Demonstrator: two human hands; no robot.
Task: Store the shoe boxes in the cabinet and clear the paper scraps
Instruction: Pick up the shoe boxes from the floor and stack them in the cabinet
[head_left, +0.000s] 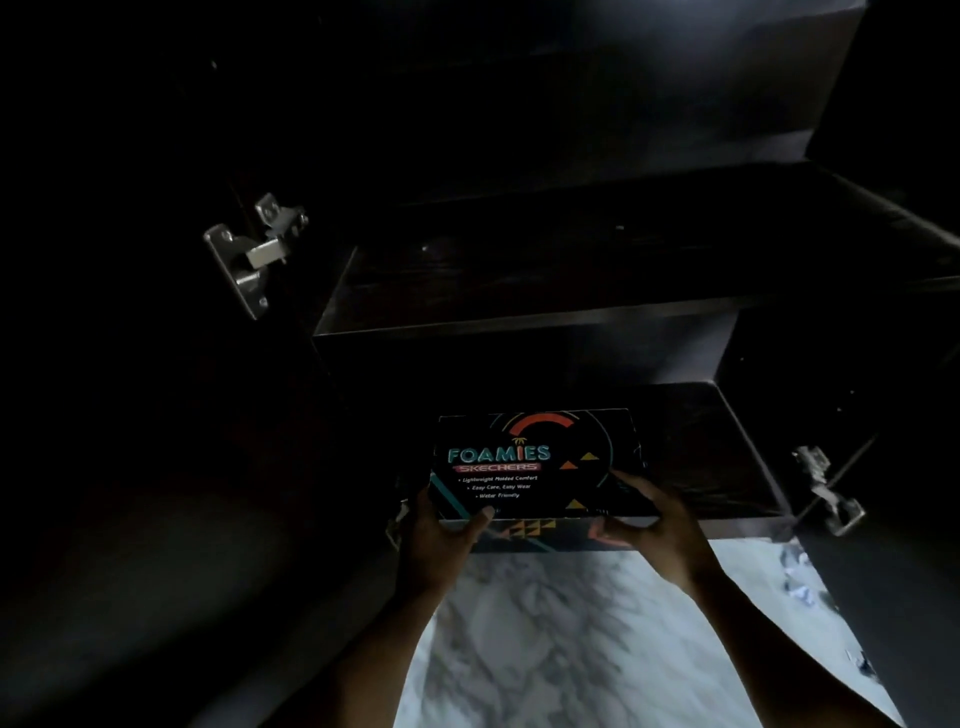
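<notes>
Box: shoe box (530, 462) sat lid up at the near edge of the cabinet's low shelf (727, 447) | Handling: probably light, stiff cardboard with a loose lid; best held at both near corners | Hands: left hand (441, 535) gripped the left near corner, thumb on lid; right hand (649, 514) gripped the right near corner; forearms stretched forward

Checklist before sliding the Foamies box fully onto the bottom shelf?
1. Left hand grips Skechers Foamies shoe box: ok.
2. Right hand grips its right front corner: ok.
3. Cabinet open: ok.
4. Bottom shelf bare right of box: ok.
5. Space behind box: cannot tell, too dark.
6. Paper scraps cleared: not ok, some on marble floor.
</notes>
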